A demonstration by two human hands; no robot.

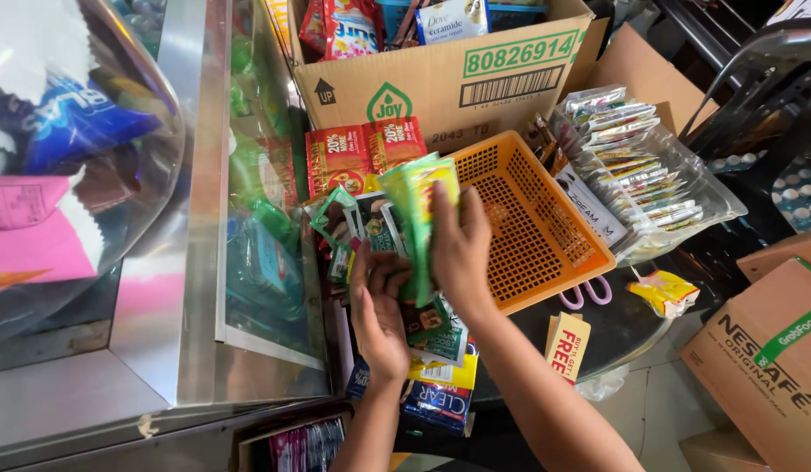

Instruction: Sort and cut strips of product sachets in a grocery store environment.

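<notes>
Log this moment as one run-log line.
right hand: holds green sachet strips | left hand: grips their lower end | orange basket: just right of them, empty | scissors: under basket's edge

Glossy foil green sachets (420, 205); perforated plastic orange basket (532, 223); matt cardboard box (440, 79); brushed-metal counter edge (183, 262).

An orange perforated plastic basket (532, 223) lies tilted against a large brown cardboard box (440, 74) filled with packaged goods. Two red sachet strips (362, 153) lean on the box front. To the right sits a clear plastic bag of small striped sachets (637, 170). Pink-handled scissors (587, 293) and a yellow crumpled wrapper (666, 291) rest on the dark round table (620, 328). A second brown carton (768, 363) stands at lower right.
</notes>
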